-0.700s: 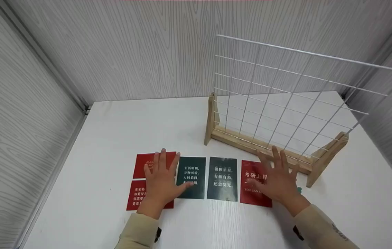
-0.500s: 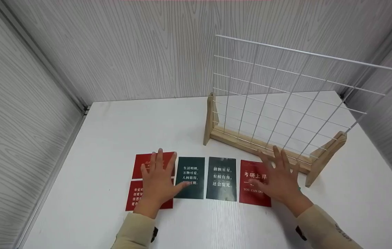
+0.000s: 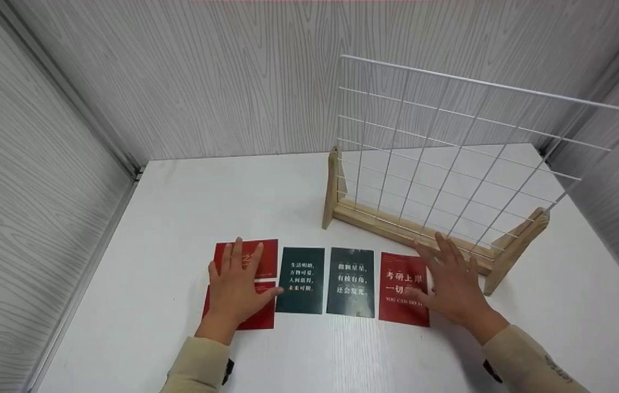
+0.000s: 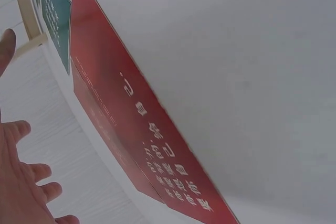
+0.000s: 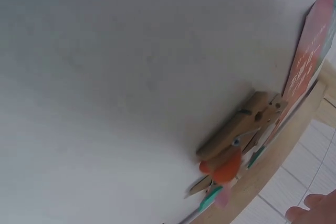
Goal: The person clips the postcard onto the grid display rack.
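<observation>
Two red cards [image 3: 269,262], two green cards [image 3: 303,278] and a third red card [image 3: 402,314] lie in from the table's [image 3: 222,202] left edge. Fingers splayed, the left hand [image 3: 233,295] overlaps the red pair, the right hand [image 3: 456,292] the third, contact hard to judge. Clothespins [image 5: 231,132] lie by a wire rack [image 3: 375,222] toward the back right corner.

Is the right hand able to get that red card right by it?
Probably yes: the right hand looks empty, its spread fingers partly overlap the red card in the head view, and nothing seems to lie on the card.
</observation>
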A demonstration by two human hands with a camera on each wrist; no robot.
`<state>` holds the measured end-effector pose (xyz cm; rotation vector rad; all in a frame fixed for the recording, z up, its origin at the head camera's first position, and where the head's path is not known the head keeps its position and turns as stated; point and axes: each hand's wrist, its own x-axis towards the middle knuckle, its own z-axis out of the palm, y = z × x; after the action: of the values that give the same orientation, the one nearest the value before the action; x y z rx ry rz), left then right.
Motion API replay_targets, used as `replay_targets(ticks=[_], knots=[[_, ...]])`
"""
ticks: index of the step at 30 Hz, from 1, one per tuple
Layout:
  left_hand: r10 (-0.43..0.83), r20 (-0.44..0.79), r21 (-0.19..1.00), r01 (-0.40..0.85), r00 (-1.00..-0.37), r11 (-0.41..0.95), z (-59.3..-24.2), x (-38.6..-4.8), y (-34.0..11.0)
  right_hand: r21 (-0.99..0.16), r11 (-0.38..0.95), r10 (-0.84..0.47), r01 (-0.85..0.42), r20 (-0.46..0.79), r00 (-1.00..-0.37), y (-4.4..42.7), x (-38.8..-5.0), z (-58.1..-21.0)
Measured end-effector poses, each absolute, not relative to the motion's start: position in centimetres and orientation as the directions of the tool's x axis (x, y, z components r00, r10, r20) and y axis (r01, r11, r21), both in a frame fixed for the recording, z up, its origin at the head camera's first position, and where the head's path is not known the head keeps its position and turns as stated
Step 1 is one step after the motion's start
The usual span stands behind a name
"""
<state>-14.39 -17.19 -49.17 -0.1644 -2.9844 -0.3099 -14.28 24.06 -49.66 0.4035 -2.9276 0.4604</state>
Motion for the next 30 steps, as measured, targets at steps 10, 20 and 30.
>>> replay_targets(ticks=[10,20,30], knots=[[0.080,0.092,0.238,0.100,-0.993,0.966,-49.3,-13.9,-19.2,-0.289,0.896,-0.295,-0.336,0.177,-0.939,25.2,-13.9,-49.8],[0.088,0.097,0.226,0.108,-0.991,0.968,-49.9,-13.3,-20.8,-0.265,0.868,-0.378,-0.421,0.198,-0.904,26.4,-13.4,-50.0],[0.077,0.099,0.255,0.101,-0.992,0.962,-50.3,-12.8,-22.3,-0.251,0.840,-0.442,-0.480,0.194,-0.876,27.3,-12.7,-50.0]])
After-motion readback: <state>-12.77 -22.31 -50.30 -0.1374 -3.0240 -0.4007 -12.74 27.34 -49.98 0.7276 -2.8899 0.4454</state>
